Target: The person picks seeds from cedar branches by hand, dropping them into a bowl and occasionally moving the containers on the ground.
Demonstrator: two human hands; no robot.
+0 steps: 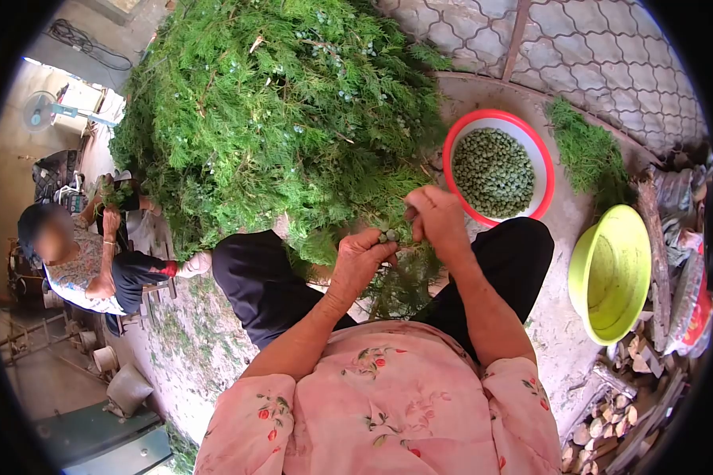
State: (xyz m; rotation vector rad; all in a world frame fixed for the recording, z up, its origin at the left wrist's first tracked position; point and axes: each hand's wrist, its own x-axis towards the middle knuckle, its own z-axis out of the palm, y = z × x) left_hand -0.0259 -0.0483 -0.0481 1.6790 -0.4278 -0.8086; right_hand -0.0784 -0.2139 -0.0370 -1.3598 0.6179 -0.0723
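My left hand (361, 256) is closed, with a few round green seed cones (389, 236) showing at its fingertips. Close beside it, my right hand (438, 220) is closed in a pinch by a leafy green sprig (408, 252); its fingertips partly hide what they grip. The sprig hangs between my knees. In front of both hands rises a large heap of green conifer branches (285, 119) dotted with pale cones. Right of the heap stands a red-rimmed basin (543, 150) holding many green cones (493, 174).
A yellow-green basin (610, 273) leans at the right near chopped firewood (606, 427) and a log (653, 237). A smaller pile of sprigs (586, 146) lies by the wire mesh (610, 63). To the left, another person (79, 253) sits holding greenery near a fan (43, 111).
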